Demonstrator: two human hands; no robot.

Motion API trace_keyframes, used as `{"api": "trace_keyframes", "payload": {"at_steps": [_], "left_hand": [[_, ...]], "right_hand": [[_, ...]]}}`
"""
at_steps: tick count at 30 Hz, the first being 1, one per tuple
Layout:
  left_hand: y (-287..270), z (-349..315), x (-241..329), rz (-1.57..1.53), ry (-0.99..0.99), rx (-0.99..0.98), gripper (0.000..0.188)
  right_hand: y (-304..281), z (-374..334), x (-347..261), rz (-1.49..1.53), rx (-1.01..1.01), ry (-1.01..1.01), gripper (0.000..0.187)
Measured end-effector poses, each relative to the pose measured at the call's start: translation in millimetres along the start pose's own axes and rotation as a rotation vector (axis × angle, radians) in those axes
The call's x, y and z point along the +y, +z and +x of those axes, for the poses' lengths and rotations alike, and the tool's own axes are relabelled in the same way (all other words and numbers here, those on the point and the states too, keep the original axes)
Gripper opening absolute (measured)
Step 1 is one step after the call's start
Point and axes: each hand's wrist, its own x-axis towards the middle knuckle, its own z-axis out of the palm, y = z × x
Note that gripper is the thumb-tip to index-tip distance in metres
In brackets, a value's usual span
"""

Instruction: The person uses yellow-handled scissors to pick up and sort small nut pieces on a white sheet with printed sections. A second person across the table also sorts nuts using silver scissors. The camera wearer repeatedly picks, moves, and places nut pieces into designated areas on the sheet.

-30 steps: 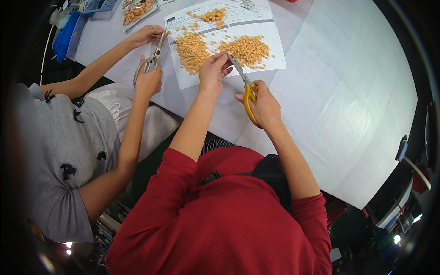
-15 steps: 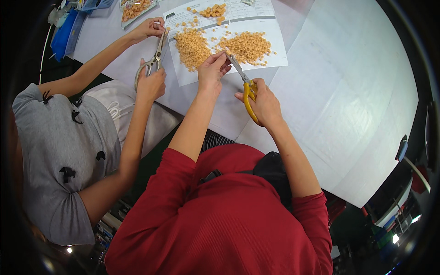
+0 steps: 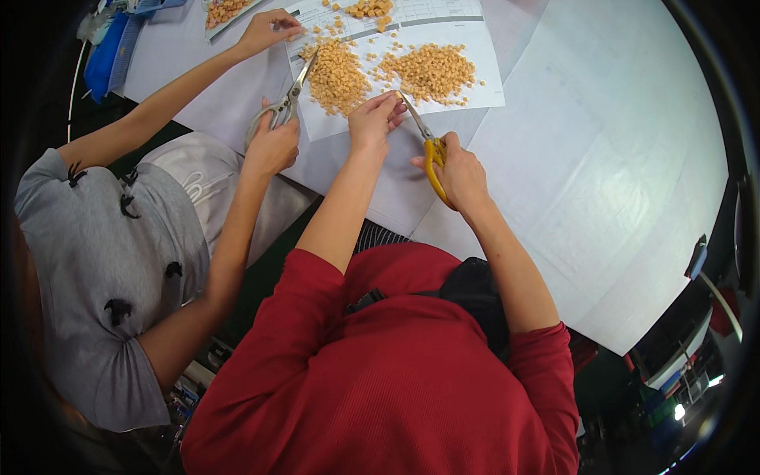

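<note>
My right hand [image 3: 462,176] is wrapped round the yellow handles of a pair of scissors [image 3: 434,161]. Their metal blades point up and left, with the tips beside the fingertips of my left hand [image 3: 374,123]. Those fingers are pinched on a small orange piece [image 3: 398,95], mostly covered by them. Just beyond my hands, a heap of tiny orange pieces [image 3: 434,73] lies on a printed paper sheet [image 3: 487,59]. A second heap of small orange pieces [image 3: 339,83] is to its left. Larger orange chunks [image 3: 372,8] sit at the far edge.
At my left a co-worker in grey holds silver scissors [image 3: 296,89] over the left heap; their other hand [image 3: 267,33] is near the paper. A clear bag of orange chunks [image 3: 226,12] and a blue basket [image 3: 115,59] stand far left. The white table [image 3: 609,158] extends right.
My hands stay close together, with the scissor tips still at my left fingertips. The co-worker's scissors have shifted right over the left heap, and their other hand has moved up, apart from the blades.
</note>
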Motion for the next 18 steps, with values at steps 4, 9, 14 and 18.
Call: {"api": "trace_keyframes", "payload": {"at_steps": [4, 9, 14, 18], "left_hand": [[2.9, -1.0, 1.2, 0.013, -0.041, 0.021, 0.022], [3.4, 2.9, 3.6, -0.037, -0.06, -0.005, 0.019], [-0.8, 8.5, 10.4, -0.21, -0.126, -0.061, 0.02], [-4.1, 10.5, 10.3, -0.272, -0.158, -0.094, 0.017]], "right_hand": [[-1.1, 0.9, 1.7, -0.029, 0.012, 0.005, 0.059], [-7.0, -2.1, -3.0, 0.005, 0.0, 0.037, 0.063], [-10.3, -6.2, -3.3, 0.106, -0.021, 0.039, 0.068], [-10.2, -9.8, -6.2, 0.089, -0.033, 0.022, 0.07]]}}
